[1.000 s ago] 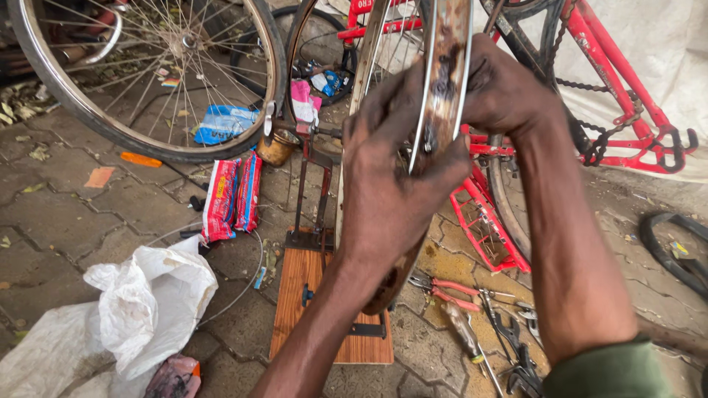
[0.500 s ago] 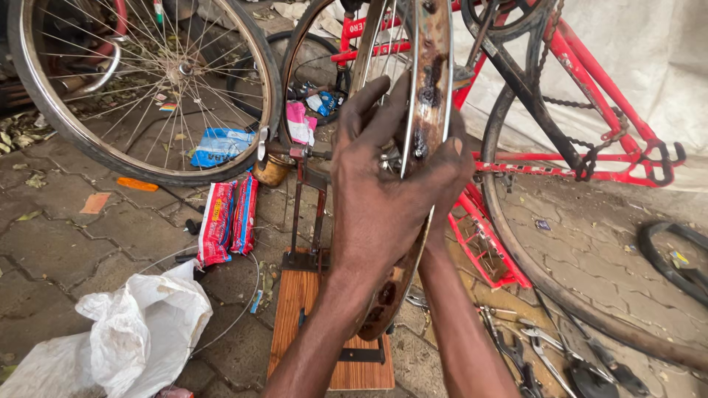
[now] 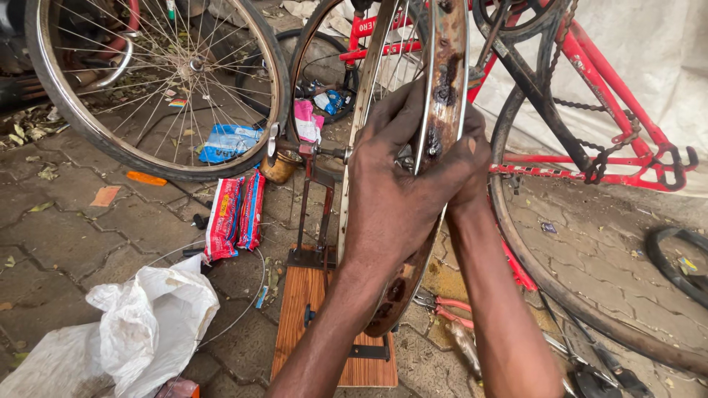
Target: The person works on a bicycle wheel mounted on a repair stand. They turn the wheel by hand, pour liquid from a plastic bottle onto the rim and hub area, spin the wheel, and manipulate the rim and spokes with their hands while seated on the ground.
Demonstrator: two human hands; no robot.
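Gripping the rusty steel bicycle wheel rim (image 3: 442, 110) at the centre of the frame, my left hand (image 3: 394, 199) wraps over its near edge while my right hand (image 3: 472, 158) clamps the far edge, so both are closed on it, close together. I judge a steady, even squeeze from both sides matters, keeping the rim upright in the dark metal stand on its wooden base (image 3: 310, 324) below. At lower left lies a crumpled white plastic bag (image 3: 140, 324); above it two long red snack packets (image 3: 236, 214); further up, a blue packet (image 3: 228, 141) and a pink wrapper (image 3: 307, 121).
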